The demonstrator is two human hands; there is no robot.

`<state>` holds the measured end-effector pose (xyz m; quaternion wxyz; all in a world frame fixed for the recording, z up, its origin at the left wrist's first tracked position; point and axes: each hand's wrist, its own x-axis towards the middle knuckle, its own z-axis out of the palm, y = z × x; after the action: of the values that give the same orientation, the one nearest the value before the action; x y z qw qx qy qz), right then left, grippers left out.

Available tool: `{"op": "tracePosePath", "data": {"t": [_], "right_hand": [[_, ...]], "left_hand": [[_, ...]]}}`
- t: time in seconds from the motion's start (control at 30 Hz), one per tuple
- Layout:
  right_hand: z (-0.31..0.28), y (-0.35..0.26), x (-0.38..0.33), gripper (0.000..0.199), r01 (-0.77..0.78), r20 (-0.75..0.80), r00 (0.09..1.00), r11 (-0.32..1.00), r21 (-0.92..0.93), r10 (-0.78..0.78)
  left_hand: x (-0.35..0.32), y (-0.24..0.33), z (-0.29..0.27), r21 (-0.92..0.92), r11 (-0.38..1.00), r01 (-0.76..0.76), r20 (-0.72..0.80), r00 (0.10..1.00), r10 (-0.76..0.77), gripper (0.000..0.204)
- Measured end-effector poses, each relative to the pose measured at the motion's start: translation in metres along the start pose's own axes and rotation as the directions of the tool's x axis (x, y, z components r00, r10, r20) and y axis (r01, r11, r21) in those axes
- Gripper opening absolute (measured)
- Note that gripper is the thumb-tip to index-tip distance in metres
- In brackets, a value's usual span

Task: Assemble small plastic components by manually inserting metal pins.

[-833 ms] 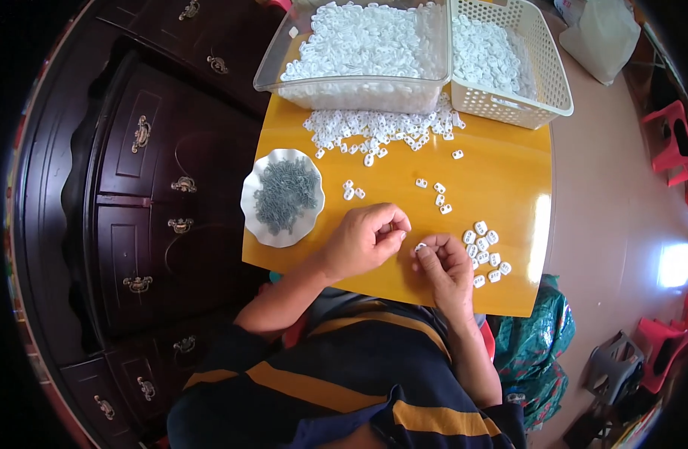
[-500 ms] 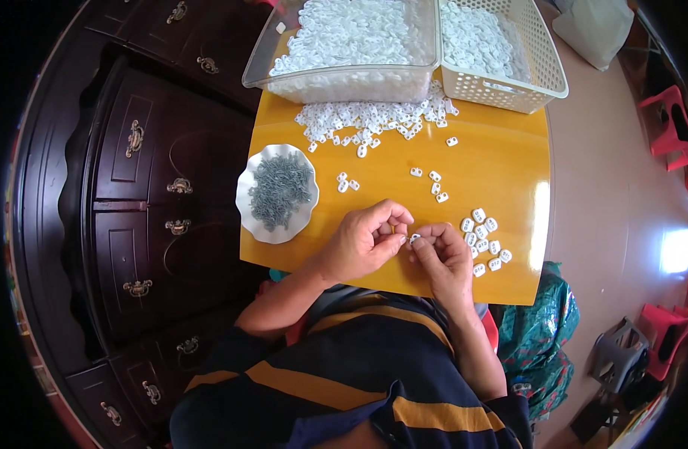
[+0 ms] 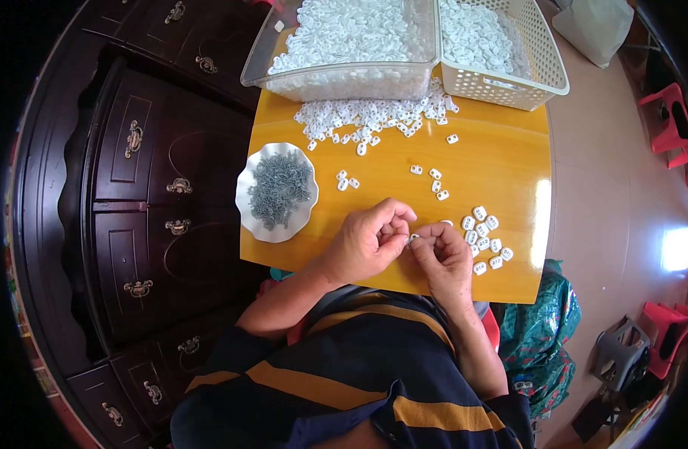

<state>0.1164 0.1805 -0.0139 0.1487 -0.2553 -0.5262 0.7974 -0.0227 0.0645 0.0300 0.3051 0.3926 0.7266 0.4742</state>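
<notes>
Over the near part of the yellow table, my hands meet fingertip to fingertip. My right hand (image 3: 445,258) pinches a small white plastic piece (image 3: 414,238) between thumb and fingers. My left hand (image 3: 370,241) is closed beside it, thumb against forefinger; whatever it grips is too small or hidden to make out. Just beyond my right fingers, another white piece (image 3: 446,222) partly shows. To the right lies a cluster of white oval pieces with dark print (image 3: 482,244). A few white pieces with holes (image 3: 435,185) lie farther off, and a small group (image 3: 343,180) sits left of them.
A white scalloped dish (image 3: 243,217) of grey metal bits stands at the table's left. At the back are a clear bin (image 3: 344,88) and a cream perforated basket (image 3: 542,93), both full of white pieces. Loose pieces (image 3: 374,116) heap before the bin. Dark drawers (image 3: 145,247) border the left.
Both hands stay nearly in place, with slight finger movement. A white piece now shows just beyond my right fingers, where none was visible before.
</notes>
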Motion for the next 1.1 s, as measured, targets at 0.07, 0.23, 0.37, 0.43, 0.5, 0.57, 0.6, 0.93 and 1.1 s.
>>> {"op": "tracePosePath", "data": {"t": [0.07,0.23,0.37,0.43,0.5,0.57,0.6,0.93,1.1], "right_hand": [[0.0,0.001,0.0,0.009,0.01,-0.003,1.0,1.0,-0.002,-0.01],[0.0,0.005,0.0,0.007,0.012,-0.02,1.0,0.999,-0.04,-0.013],[0.003,0.006,0.0,0.007,0.021,-0.032,0.999,1.0,-0.022,-0.022],[0.003,0.006,-0.001,0.007,0.043,-0.053,0.997,0.996,-0.079,-0.047],[0.004,0.006,-0.001,0.007,0.038,-0.047,0.998,0.996,-0.074,-0.042],[0.003,0.005,0.0,0.007,0.036,-0.041,0.998,0.997,-0.07,-0.038],[0.003,0.006,0.001,0.007,0.028,-0.032,0.999,0.998,-0.053,-0.03],[-0.005,0.001,0.002,0.008,-0.009,-0.016,1.0,0.986,0.169,0.012],[-0.002,-0.003,0.003,0.008,-0.027,0.024,0.999,0.987,0.16,0.023]], "left_hand": [[0.0,0.0,0.001,0.009,1.0,-0.005,-0.005,1.0,0.005,0.027],[0.0,-0.003,0.002,0.018,0.999,-0.035,-0.021,0.999,0.035,0.026],[0.0,-0.006,0.003,0.012,0.998,-0.054,-0.032,0.998,0.055,0.024],[0.0,-0.008,0.004,-0.007,0.997,-0.081,-0.029,0.996,0.081,0.022],[0.002,-0.008,0.006,-0.017,0.995,-0.101,-0.048,0.994,0.101,0.021],[0.003,-0.006,0.005,-0.025,0.992,-0.124,-0.067,0.99,0.122,0.021],[0.004,-0.004,0.003,-0.055,0.995,-0.088,-0.037,0.996,0.086,0.02],[0.021,-0.014,-0.046,0.216,0.976,-0.01,-0.122,0.992,0.037,0.027],[0.046,-0.033,-0.083,0.62,0.783,0.052,-0.263,0.954,0.145,0.025]]}}
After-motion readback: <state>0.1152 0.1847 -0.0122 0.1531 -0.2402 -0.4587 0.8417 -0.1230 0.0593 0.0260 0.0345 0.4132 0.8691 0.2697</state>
